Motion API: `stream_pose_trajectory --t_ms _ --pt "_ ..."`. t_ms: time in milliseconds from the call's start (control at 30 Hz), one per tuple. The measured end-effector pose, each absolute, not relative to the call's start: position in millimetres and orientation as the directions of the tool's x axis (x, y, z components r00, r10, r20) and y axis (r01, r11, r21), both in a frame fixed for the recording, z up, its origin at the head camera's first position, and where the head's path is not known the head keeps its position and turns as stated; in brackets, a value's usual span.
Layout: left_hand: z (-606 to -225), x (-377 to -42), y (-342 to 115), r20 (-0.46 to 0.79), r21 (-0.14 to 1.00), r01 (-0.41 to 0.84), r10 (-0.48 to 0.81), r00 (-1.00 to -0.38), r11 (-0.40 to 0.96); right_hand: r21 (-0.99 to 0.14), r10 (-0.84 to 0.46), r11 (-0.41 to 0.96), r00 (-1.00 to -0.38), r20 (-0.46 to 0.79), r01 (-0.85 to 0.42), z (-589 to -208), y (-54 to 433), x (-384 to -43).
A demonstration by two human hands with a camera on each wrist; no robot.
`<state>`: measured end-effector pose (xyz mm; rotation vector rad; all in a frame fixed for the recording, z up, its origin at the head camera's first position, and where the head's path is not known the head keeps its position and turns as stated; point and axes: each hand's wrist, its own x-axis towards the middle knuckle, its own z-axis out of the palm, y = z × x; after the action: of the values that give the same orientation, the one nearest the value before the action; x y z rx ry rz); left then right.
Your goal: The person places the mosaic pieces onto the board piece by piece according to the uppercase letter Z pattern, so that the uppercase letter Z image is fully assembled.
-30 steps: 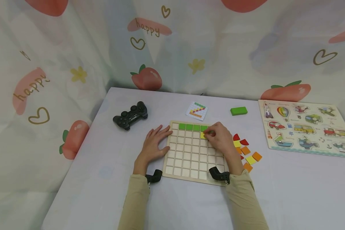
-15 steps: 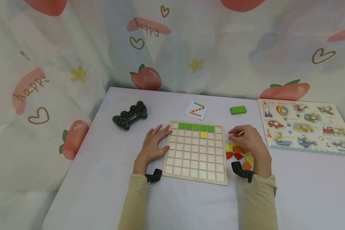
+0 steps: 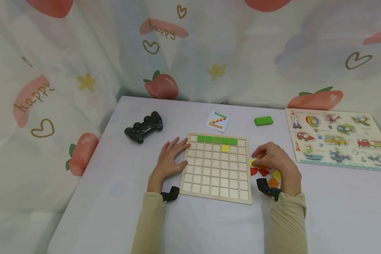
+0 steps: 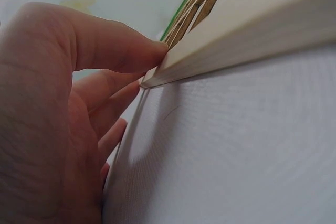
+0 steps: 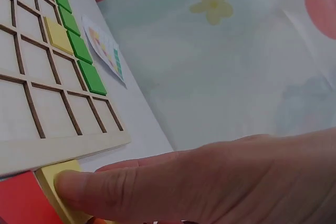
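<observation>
A wooden grid board (image 3: 215,199) lies flat on the table. Green square tiles (image 3: 217,140) fill several cells along its far row, and one yellow square tile (image 3: 225,148) sits in the row below them. My left hand (image 3: 169,160) rests at the board's left edge, fingers spread, the thumb touching the rim (image 4: 210,51). Beside the board's right edge, my right hand (image 3: 274,160) has its thumb and fingers at another yellow square tile (image 5: 63,187), pinching it. The fingertips behind that tile are hidden in the right wrist view. Red pieces (image 3: 263,172) lie close by.
Orange tiles (image 3: 273,182) and a further yellow tile (image 3: 276,175) lie under and around the right hand. Behind the board are a pattern card (image 3: 217,121) and a green block (image 3: 263,121). A black game controller (image 3: 144,127) is left, a vehicle puzzle board (image 3: 339,139) right.
My right hand left the board and moved right to the loose pieces, then slightly down onto a yellow tile. A fifth green tile now shows uncovered in the far row. My left hand stayed put.
</observation>
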<state>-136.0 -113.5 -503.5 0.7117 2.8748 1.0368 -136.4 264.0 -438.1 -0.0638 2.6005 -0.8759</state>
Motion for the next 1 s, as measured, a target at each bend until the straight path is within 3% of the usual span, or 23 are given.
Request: stream_pose_trajectory --t_ms 200,400,567,800,900,1000 --pt "-501 -136 -113 0.154 0.610 0.420 0.419 -0.895 0.672 -0.549 -0.069 0.832 -0.967 -0.246 0.080 -439 265 -137" --pt "-501 -136 -112 0.144 0.602 0.414 0.417 -0.897 0.682 -0.540 -0.053 0.837 -0.971 -0.231 0.083 -439 264 -135" --pt "-502 -136 -112 0.144 0.602 0.416 0.420 -0.896 0.681 -0.555 -0.034 0.830 -0.990 -0.136 0.047 -436 257 -134" --pt "-503 -136 -113 0.148 0.601 0.419 0.420 -0.895 0.681 -0.729 -0.223 0.677 -0.972 -0.074 -0.100 -440 216 -143" --pt "-504 -135 -115 0.150 0.596 0.420 0.419 -0.895 0.685 -0.755 -0.299 0.640 -0.951 -0.074 -0.142 -448 191 -146" --pt "-505 -137 -114 0.148 0.592 0.425 0.427 -0.892 0.685 -0.743 -0.293 0.655 -0.953 -0.079 -0.140 -452 176 -144"
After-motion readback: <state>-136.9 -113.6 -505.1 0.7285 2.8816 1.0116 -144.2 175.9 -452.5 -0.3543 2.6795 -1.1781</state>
